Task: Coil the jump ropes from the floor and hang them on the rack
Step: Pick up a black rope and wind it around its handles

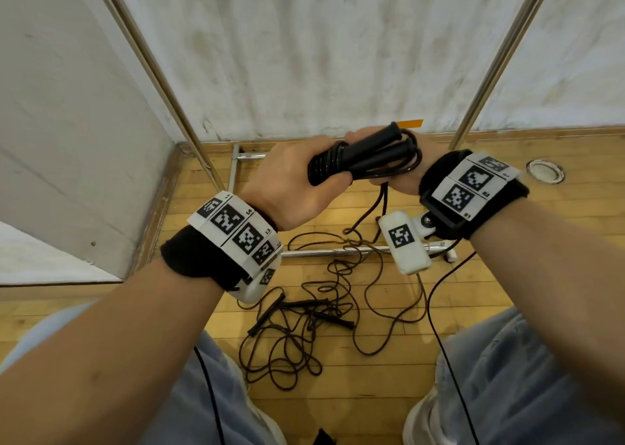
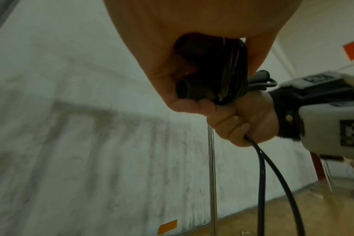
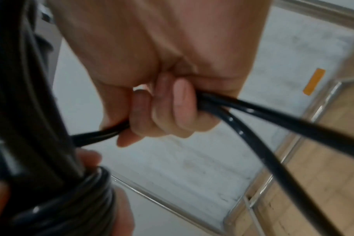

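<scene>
Rack stood against the wall, its 2 uprights rising either side of the hands and its base bars on the floor; open air lay between the uprights. Left hand gripped 1 end of a black coiled rope, held between the uprights above the base: 2 handles side by side, cord wrapped tightly round them. Right hand curled round the rope's loose strands, which hung toward the floor. More ropes lay tangled on the floor in front of the rack's base.
</scene>
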